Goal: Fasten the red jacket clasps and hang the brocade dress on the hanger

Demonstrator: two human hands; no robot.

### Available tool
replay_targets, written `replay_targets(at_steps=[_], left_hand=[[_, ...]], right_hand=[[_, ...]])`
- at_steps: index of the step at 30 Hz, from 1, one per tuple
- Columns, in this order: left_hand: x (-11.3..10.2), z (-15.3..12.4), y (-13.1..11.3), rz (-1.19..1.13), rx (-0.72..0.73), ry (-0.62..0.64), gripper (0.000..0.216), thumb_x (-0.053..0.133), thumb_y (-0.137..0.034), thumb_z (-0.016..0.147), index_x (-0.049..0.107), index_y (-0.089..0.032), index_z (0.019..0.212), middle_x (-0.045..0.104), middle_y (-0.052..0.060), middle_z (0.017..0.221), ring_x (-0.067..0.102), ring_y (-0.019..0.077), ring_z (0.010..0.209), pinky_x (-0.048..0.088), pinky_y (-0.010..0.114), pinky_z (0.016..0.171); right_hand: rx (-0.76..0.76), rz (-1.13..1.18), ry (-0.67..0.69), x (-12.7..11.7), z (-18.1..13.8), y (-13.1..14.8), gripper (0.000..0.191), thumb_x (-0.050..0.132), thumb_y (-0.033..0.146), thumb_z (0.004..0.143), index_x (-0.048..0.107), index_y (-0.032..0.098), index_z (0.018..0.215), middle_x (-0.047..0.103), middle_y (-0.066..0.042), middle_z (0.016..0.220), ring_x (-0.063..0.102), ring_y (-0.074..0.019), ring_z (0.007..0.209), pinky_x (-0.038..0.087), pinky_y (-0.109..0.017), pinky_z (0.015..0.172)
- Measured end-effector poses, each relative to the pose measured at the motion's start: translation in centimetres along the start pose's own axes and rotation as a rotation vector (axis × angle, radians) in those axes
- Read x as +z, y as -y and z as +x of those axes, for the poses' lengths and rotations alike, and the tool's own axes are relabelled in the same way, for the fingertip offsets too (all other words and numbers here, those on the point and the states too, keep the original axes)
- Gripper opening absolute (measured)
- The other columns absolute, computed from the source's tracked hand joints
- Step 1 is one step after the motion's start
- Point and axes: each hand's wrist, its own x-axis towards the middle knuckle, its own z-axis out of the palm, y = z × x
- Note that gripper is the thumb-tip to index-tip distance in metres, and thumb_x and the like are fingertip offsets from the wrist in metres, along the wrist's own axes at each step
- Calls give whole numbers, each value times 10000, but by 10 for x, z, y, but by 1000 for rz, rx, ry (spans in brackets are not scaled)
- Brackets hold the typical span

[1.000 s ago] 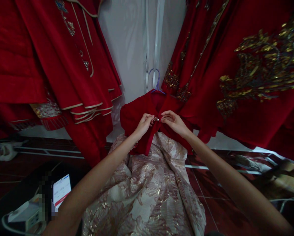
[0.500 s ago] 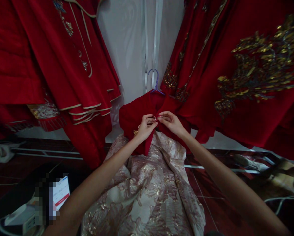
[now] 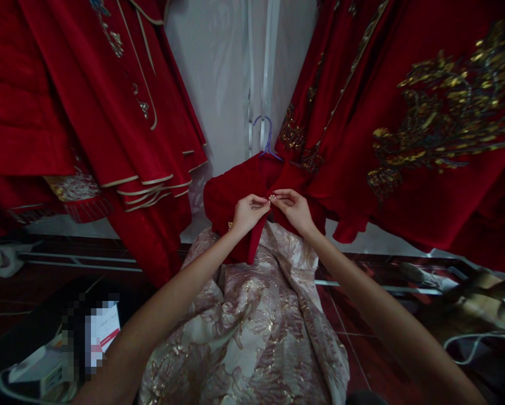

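A short red jacket point(image 3: 231, 188) hangs on a purple hanger point(image 3: 269, 140) in front of me, over a pale dress with a shiny gold-pink leaf pattern point(image 3: 252, 315). At the jacket's front opening, my left hand point(image 3: 249, 215) pinches one edge between thumb and fingers. My right hand point(image 3: 295, 211) pinches the opposite edge, its fingertips almost touching those of the left. A tiny pale, shiny spot shows between the fingertips; whether it is a fastener or nail decoration, I cannot tell. Gold trim point(image 3: 230, 225) shows beside my left wrist.
Red garments with gold edging point(image 3: 159, 140) hang on the left, and a red garment with gold sequin embroidery point(image 3: 442, 118) on the right. Metal rails point(image 3: 84, 261) run low along the floor. A lit screen point(image 3: 104, 329) is at lower left. A white cable point(image 3: 467, 343) lies at lower right.
My fingertips have drawn slightly closer together at the jacket's opening, and the left hand has turned a little. The jacket and dress hang much as before.
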Motion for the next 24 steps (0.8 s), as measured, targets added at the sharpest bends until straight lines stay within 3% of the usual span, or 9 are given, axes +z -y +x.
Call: replay_targets(at_steps=[9,24], left_hand=[[4,5,2,-18,13,-8,178,713,-214,606,625,-119,729,687,57,746,653,135,694,523,275,716],[-4,15,-4,111,137,151,163,699,-252,632,630,-121,702,685,59,724,642,148,670,499,267,654]], right_hand=[[23,20,-3,-6,-4,0,332,736,381,656,686,161,899,705,-81,956,672,-202,870,525,-340,841],[142,99,45,-9,-1,11,375,796,381,555,668,155,825,710,-78,879,670,-202,828,530,-361,832]])
